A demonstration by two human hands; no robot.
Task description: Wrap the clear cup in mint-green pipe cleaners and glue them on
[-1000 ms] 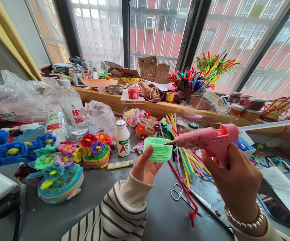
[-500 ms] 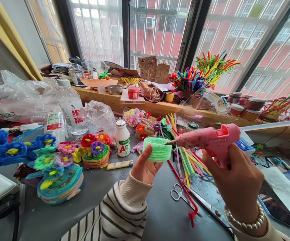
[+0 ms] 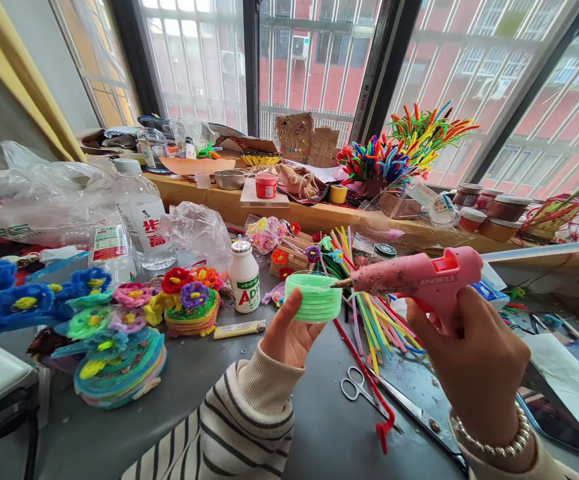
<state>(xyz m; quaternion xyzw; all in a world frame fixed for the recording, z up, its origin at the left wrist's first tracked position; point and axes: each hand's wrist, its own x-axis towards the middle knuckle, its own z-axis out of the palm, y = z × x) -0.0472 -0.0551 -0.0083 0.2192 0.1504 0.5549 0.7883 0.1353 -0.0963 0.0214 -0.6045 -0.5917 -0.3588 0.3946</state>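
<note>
Between the thumb and fingers of my left hand is a small round cup wrapped in light green pipe cleaner, held above the table. My right hand grips a pink hot glue gun, its nozzle pointing left at the cup's upper rim. The tip is at or very near the rim; contact is hard to tell. A clear glue stick runs out of the gun's back. Below the cup lie a red pipe cleaner and small scissors.
Pipe-cleaner flower pots stand at the left. A white bottle and a lighter are left of the cup. Large scissors and loose pastel pipe cleaners lie right of centre. A tablet-like device is at far right.
The glue gun and my right hand have shifted very slightly to the right. My left hand and the green cup are almost unmoved.
</note>
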